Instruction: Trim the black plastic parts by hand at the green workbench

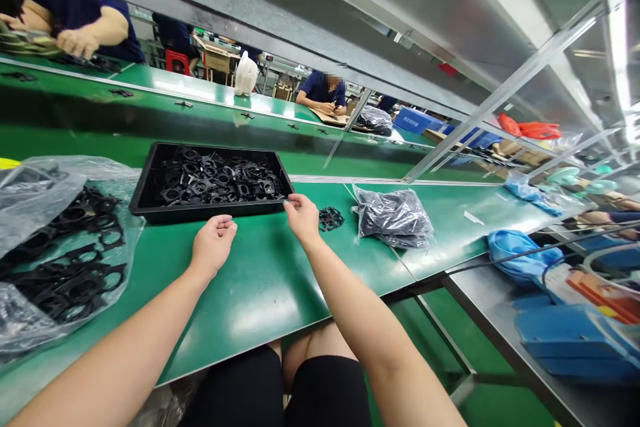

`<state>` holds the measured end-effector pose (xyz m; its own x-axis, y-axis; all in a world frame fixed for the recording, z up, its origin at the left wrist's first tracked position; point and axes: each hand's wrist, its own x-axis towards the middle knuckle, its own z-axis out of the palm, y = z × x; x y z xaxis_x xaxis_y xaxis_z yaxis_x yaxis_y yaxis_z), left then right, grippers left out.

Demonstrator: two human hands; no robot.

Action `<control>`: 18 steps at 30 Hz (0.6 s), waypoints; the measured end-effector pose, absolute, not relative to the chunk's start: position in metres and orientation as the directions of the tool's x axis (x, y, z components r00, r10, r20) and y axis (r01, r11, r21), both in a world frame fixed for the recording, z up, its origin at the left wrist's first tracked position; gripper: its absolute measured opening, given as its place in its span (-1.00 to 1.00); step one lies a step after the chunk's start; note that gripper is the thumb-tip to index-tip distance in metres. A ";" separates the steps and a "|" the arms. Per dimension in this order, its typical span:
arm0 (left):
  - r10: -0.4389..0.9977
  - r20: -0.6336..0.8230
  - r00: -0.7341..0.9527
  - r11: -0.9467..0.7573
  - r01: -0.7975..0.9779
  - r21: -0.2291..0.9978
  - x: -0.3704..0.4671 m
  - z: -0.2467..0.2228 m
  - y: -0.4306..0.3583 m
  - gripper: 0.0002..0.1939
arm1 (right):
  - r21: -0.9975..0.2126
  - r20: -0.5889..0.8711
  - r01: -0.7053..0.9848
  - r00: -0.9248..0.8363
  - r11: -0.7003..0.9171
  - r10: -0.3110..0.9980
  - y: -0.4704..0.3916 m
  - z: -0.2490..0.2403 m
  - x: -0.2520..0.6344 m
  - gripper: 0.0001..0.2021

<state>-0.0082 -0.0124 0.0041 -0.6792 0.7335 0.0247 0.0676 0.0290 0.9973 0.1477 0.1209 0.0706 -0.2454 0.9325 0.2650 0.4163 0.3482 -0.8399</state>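
A black tray [215,213] full of black plastic parts [220,177] rests on the green table [260,280]. Just below its front edge is my left hand [215,240], fingers curled; whether anything is inside them is too small to tell. My right hand [301,213] is at the tray's front right corner, its fingers pressed together at the rim, and what they grip is hidden. Right of that hand lies a small pile of black pieces [331,218]. An open clear plastic bag [135,227] with black ring-shaped parts [80,273] spreads over the table at the left.
Filled clear bags [395,217] lie right of the small pile. Behind the tray, a conveyor [165,123] carries spaced black parts. A metal post [445,137] and an overhead shelf frame the bench. Blue bins [575,340] stand at the right. Co-workers sit across the line.
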 end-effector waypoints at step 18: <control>0.766 0.105 -0.635 0.008 0.173 0.985 -0.005 0.005 -0.015 -0.59 | -0.226 0.304 0.885 -0.332 0.406 0.893 0.127 0.016 0.225 -0.66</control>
